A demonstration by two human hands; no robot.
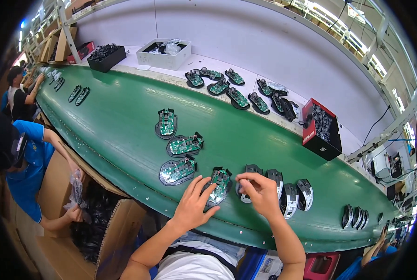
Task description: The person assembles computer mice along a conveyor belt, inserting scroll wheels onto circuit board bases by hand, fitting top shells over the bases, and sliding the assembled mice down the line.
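Observation:
Right before me on the green conveyor belt lies a black mouse base with a green circuit board. My left hand rests at its left edge, fingers spread, their tips touching it. Just right of the base is my right hand, thumb and forefinger pinched together; whatever may be between them is too small to make out. Three similar mouse bases with boards sit farther left. Beside and partly behind my right hand are several black mouse shells with silver edges.
Along the back ledge are several mouse bases, a white bin, a black box of small parts and a red-black box. At left, a person in blue handles a plastic bag over a cardboard box. More shells lie right.

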